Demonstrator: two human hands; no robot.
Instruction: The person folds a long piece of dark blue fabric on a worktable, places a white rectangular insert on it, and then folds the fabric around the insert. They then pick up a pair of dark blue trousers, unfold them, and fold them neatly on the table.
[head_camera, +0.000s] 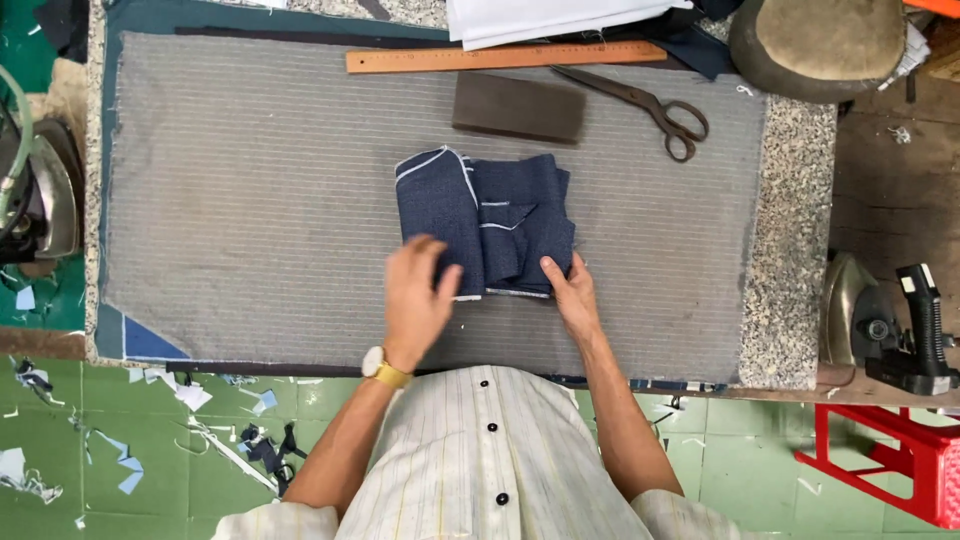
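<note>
From the head camera, a stack of navy fabric pieces (487, 222) with white chalk lines lies near the middle of the grey striped pressing pad (250, 200). The left hand (415, 298) — blurred, fingers loosely spread, a yellow-strapped watch (384, 368) at its wrist — rests flat on the stack's 7 o'clock corner, while the right hand (573, 290) pinches the edge at 5 o'clock. At 12 o'clock from the stack lies a dark block (518, 107), a wooden ruler (505, 57) beyond it — scissors (650, 110) sit at 1 o'clock.
</note>
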